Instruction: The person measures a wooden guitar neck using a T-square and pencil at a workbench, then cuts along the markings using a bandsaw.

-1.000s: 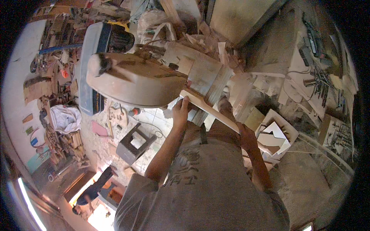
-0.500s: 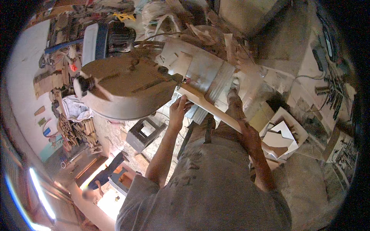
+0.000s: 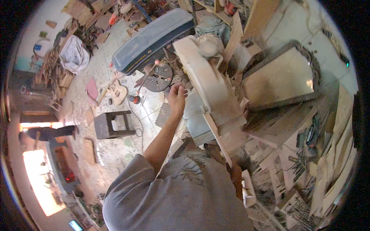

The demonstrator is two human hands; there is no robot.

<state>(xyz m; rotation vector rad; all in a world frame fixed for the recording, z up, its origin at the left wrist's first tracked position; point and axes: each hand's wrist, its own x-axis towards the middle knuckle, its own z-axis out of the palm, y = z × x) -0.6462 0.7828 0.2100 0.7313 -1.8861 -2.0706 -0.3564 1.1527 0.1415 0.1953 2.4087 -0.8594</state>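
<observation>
My right hand [image 3: 235, 173] grips one end of a long, pale wooden guitar neck blank [image 3: 217, 136], seen nearly edge-on. The blank's far end points at the metal table [image 3: 196, 115] of a dusty band saw, just below its pale upper housing [image 3: 208, 73]. My left hand [image 3: 177, 96] is off the wood, raised to the left of the housing with loosely bent fingers apart and nothing visible in them. A dark round slotted wheel [image 3: 158, 78] lies just beyond it; whether the hand touches anything there I cannot tell.
A black plastic stool [image 3: 111, 125] stands on the left floor, near a guitar-shaped wooden body [image 3: 116, 92] and a white sack [image 3: 74, 56]. A long dark-and-grey case [image 3: 154, 40] is beyond the saw. On the right are a framed panel [image 3: 279, 79] and scrap boards [image 3: 335, 165].
My left hand has let go of the blank and moved to the left side of the saw. My right hand has drawn the blank back, and the view has swung round.
</observation>
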